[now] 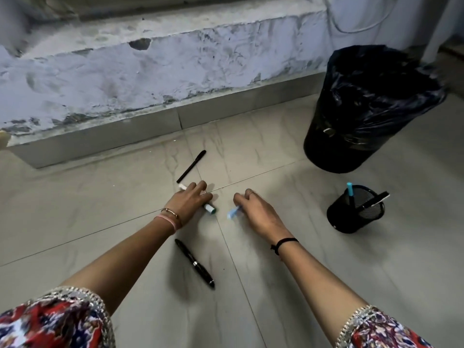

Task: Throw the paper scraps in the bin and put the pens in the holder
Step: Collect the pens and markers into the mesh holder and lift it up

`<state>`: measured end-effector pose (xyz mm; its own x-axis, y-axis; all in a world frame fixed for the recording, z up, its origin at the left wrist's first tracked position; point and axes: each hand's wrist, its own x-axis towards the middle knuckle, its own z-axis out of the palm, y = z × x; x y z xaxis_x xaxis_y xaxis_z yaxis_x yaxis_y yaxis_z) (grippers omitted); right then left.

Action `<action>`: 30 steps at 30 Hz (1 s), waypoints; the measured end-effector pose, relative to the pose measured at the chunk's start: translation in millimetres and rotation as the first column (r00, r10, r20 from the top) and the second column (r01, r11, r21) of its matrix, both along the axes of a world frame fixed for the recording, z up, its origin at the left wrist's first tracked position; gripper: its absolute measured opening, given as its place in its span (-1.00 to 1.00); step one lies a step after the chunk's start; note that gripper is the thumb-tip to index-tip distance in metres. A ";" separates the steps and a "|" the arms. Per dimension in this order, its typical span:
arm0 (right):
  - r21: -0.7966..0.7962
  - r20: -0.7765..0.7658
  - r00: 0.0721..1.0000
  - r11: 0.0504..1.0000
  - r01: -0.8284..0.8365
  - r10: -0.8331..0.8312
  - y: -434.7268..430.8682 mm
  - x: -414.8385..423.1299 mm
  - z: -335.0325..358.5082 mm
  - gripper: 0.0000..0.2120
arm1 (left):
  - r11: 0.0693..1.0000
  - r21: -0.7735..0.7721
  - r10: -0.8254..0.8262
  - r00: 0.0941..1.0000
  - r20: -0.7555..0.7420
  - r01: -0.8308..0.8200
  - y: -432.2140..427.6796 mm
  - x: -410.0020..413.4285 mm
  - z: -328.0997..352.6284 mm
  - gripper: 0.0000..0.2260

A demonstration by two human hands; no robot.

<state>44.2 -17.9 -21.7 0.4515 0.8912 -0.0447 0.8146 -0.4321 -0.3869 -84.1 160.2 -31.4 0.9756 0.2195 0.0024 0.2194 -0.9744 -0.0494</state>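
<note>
My left hand (189, 200) lies on a white marker with a green end (210, 209) on the tiled floor, fingers curled over it. My right hand (253, 209) pinches a light blue pen (233, 212), blurred, just above the floor. A slim black pen (191, 166) lies beyond my left hand. A thick black pen (194, 263) lies nearer me, between my forearms. The black mesh holder (356, 214) stands to the right with a blue pen (349, 190) and a black pen (374, 200) in it. The bin (364, 114), lined with a black bag, stands behind the holder. No paper scraps show.
A low concrete ledge (125, 79) with peeling paint runs along the back, its tiled base (100, 139) meeting the floor. A white cable (351, 26) hangs at the top right. Grey floor tiles (313, 247) stretch around the pens.
</note>
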 end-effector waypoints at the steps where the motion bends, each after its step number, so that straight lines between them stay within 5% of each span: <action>1: 0.061 -0.027 1.000 0.998 0.013 -0.011 -4.2 2.9 2.5 -0.90 | 1.000 0.013 -0.003 0.999 0.032 0.002 -1.8 3.9 1.8 -0.70; 4: 0.304 -0.056 0.987 0.939 0.163 -0.153 -17.4 16.8 20.7 -0.80 | 0.975 -0.208 0.121 0.976 0.182 -0.082 -27.0 28.4 25.1 -0.78; 7: 0.485 -0.104 0.937 0.806 0.339 -0.332 -44.0 35.3 49.0 -0.76 | 0.847 -0.530 0.286 0.876 0.389 -0.041 -68.6 66.9 57.2 -0.83; 14: 0.659 -0.225 0.629 0.359 0.661 -0.744 -144.2 81.6 81.3 -0.79 | 0.456 -0.869 0.246 0.912 0.328 0.190 -180.1 146.9 103.6 -0.81; 23: 0.320 -0.274 0.529 0.442 0.838 -0.803 -193.6 105.8 50.9 -0.78 | 0.442 -0.897 0.302 0.938 0.172 0.022 -219.5 182.8 80.3 -0.86; 27: 0.378 -0.304 0.431 0.308 0.873 -0.849 -190.2 100.7 60.1 -0.62 | 0.463 -0.886 0.322 0.933 0.159 -0.009 -210.4 182.6 79.8 -0.83; 30: 0.524 -0.285 0.520 0.323 0.788 -0.806 -180.3 93.5 66.1 -0.80 | 0.422 -0.906 0.324 0.937 0.129 -0.022 -196.7 173.2 75.6 -0.86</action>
<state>137.7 -198.2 44.4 0.9518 -0.0535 0.3022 0.2102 -0.6036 -0.7691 89.1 -36.5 44.2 0.9088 0.4109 -0.0724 0.2438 -0.3823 0.8913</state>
